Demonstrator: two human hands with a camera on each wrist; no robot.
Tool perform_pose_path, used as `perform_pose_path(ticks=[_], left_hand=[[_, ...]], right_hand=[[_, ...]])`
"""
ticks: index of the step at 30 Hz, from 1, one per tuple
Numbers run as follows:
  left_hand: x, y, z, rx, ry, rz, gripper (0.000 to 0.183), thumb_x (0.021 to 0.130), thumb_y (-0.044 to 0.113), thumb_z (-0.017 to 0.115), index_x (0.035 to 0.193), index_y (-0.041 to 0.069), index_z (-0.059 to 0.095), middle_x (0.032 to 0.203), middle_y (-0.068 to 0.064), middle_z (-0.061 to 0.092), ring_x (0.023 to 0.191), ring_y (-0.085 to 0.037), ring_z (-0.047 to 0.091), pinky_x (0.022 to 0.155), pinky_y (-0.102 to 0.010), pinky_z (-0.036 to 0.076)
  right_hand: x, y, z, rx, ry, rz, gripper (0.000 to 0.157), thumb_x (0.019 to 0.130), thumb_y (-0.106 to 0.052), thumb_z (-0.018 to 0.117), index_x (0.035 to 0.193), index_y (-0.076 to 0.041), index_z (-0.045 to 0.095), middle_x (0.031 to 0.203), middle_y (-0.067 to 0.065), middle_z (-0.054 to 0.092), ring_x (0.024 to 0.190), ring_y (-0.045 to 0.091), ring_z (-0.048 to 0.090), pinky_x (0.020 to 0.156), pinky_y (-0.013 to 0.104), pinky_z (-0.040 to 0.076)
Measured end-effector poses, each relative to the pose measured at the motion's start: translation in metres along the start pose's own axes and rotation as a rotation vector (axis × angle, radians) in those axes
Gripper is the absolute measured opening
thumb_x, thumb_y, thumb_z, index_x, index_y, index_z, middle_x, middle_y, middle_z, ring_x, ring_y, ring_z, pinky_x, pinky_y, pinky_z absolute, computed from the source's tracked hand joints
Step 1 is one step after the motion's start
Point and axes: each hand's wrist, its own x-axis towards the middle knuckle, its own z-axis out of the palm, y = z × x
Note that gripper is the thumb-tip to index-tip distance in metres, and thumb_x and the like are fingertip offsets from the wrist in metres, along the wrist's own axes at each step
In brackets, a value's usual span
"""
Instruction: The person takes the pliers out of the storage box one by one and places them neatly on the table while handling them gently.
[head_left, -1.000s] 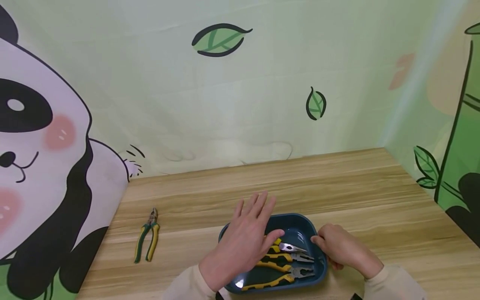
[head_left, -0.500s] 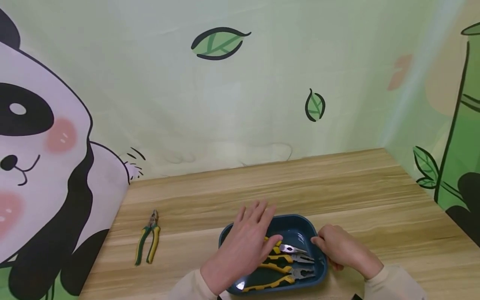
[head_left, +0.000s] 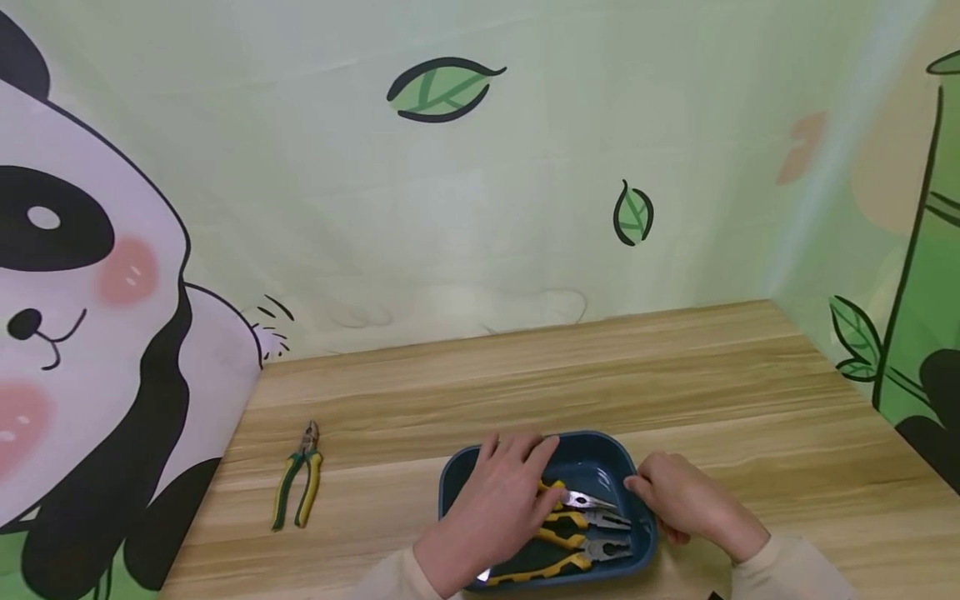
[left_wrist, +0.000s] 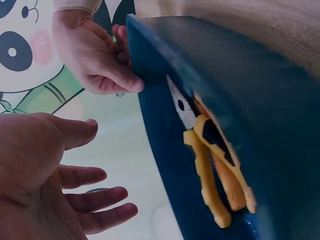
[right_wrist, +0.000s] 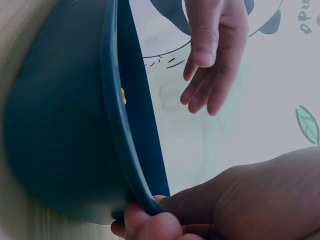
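Note:
My left hand (head_left: 504,504) hovers palm down over the left part of a dark blue plastic tray (head_left: 600,440), fingers loosely bent and holding nothing. In the left wrist view its fingers and thumb spread apart above the tray's wall. At the right end, my right hand (head_left: 693,504) pinches the rim between thumb and curled fingers. Inside lie several pliers with yellow and black handles: long-nose pliers (head_left: 583,499) at the back, another pair of pliers (head_left: 606,520) in the middle, and wider-headed pliers (head_left: 606,549) at the front. The left hand hides part of their handles.
Cutting pliers (head_left: 307,452) with green and yellow handles lie on the wooden table (head_left: 390,400), left of the tray. A cloth backdrop (head_left: 525,192) printed with a panda and leaves rises behind the table and along its sides.
My left hand has lowered toward the tray, its fingertips coming nearer and bending more. The right hand keeps its grip on the rim, and the pliers stay where they were.

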Motion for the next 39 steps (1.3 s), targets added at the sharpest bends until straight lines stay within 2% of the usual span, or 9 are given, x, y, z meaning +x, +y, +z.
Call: perform_pose_path(ticks=[9,17,26,35,39], left_hand=[[-0.003,-0.001,0.010,0.004,-0.046,0.000,0.051,0.104,0.036,0.065,0.145,0.008,0.058,0.137,-0.008,0.062,0.128,-0.023,0.057,0.109,-0.055,0.043],[-0.004,-0.004,0.022,0.031,-0.122,-0.017,0.051,0.101,0.038,0.068,0.143,0.009,0.061,0.137,-0.006,0.062,0.126,-0.022,0.057,0.105,-0.049,0.046],[-0.005,-0.009,0.035,0.103,-0.129,-0.009,0.048,0.100,0.040,0.070,0.137,0.011,0.064,0.130,-0.005,0.064,0.120,-0.022,0.058,0.099,-0.043,0.050],[-0.001,-0.011,0.039,0.138,-0.155,-0.015,0.047,0.097,0.038,0.074,0.134,0.010,0.066,0.128,-0.006,0.063,0.117,-0.023,0.056,0.097,-0.043,0.050],[0.000,-0.012,0.042,0.203,-0.145,-0.003,0.044,0.095,0.035,0.077,0.130,0.010,0.068,0.124,-0.005,0.064,0.113,-0.022,0.055,0.094,-0.041,0.051]], right_hand=[[0.000,0.000,0.000,0.006,0.004,0.006,0.038,0.105,-0.009,0.055,0.068,-0.006,0.058,0.042,-0.004,0.048,0.031,0.006,0.044,0.035,0.025,0.039],[-0.001,0.000,0.000,0.005,0.007,0.009,0.037,0.105,-0.009,0.055,0.068,-0.006,0.058,0.042,-0.004,0.048,0.031,0.006,0.043,0.035,0.025,0.039],[-0.001,0.000,0.001,0.004,0.016,-0.009,0.038,0.105,-0.008,0.055,0.067,-0.006,0.057,0.041,-0.004,0.047,0.031,0.006,0.043,0.035,0.027,0.041],[-0.001,0.001,0.000,0.007,0.008,-0.006,0.037,0.105,-0.008,0.055,0.068,-0.006,0.057,0.042,-0.004,0.048,0.032,0.006,0.044,0.036,0.027,0.041],[-0.001,0.000,0.000,0.010,0.007,-0.001,0.037,0.105,-0.008,0.055,0.068,-0.006,0.057,0.043,-0.004,0.048,0.032,0.006,0.044,0.036,0.027,0.041]])
